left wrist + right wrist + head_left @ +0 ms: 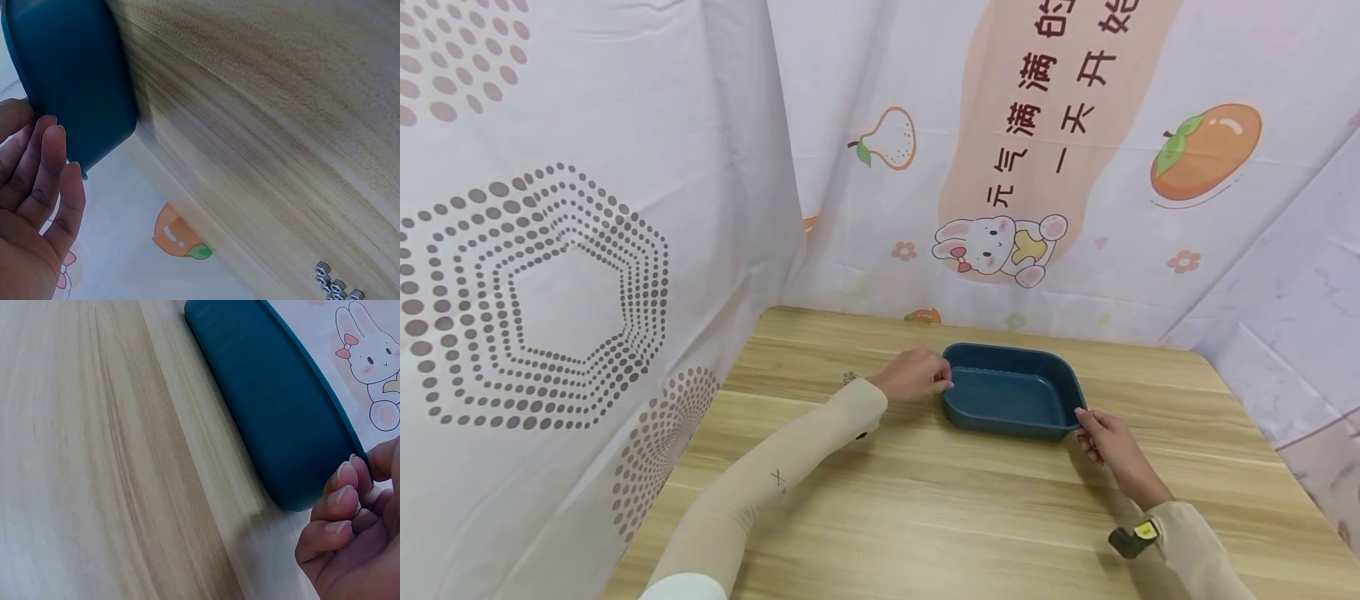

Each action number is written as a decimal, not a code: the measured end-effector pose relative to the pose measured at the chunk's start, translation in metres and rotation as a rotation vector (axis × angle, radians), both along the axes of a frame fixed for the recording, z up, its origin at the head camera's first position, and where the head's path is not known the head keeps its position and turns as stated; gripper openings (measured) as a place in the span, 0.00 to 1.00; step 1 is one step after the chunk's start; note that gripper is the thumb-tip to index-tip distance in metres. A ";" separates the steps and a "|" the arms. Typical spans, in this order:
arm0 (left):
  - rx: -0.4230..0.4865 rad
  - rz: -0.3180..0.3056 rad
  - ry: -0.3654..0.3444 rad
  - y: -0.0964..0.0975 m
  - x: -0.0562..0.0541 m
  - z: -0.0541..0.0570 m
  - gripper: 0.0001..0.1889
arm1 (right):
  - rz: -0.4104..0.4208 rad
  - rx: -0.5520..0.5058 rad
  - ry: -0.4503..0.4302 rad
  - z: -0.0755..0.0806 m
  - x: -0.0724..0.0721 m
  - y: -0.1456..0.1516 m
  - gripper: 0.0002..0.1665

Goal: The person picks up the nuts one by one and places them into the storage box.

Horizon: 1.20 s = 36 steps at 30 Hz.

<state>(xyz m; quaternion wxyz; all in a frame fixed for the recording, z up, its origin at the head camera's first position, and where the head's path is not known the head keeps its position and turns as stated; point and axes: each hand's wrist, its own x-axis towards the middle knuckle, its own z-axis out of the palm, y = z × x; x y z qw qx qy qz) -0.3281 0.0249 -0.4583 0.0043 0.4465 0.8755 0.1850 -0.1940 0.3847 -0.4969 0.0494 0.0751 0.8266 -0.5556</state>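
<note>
Right grip (1108,446) on blue tray (1009,400), left grip (916,375) apparently likewise

The deep teal rectangular tray (1007,396) looks like smooth, matt plastic. Under the tray, the pale yellow-brown wood-grained surface (925,517) has a soft sheen; behind the tray hangs lightly creased white printed cloth (880,217), and to its left lie small grey hexagonal nuts (322,269) of shiny metal.

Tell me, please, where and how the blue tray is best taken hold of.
Probably by the rim of the blue tray, at opposite ends, with one hand from each side. The open top leaves a thin edge to pinch, and the long shape suggests two-ended support. The left hand pinches the left end, the right hand the near right corner.
</note>
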 end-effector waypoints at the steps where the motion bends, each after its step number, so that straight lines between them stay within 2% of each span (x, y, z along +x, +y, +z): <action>1: 0.003 0.000 0.002 0.000 0.000 0.000 0.07 | -0.002 -0.001 -0.002 0.000 0.000 0.000 0.29; 13: 0.013 -0.001 0.016 -0.001 0.001 0.000 0.06 | -0.004 0.009 0.005 0.000 0.001 -0.002 0.29; 20: 0.047 -0.001 0.037 -0.006 -0.001 -0.002 0.06 | -0.002 0.012 0.009 0.002 0.002 -0.004 0.29; 27: 0.085 0.025 0.037 -0.023 -0.005 -0.005 0.06 | -0.002 0.013 0.006 0.003 0.004 -0.005 0.30; 36: 0.052 0.100 0.067 -0.052 -0.007 -0.006 0.04 | -0.005 0.015 0.018 0.007 0.007 -0.008 0.31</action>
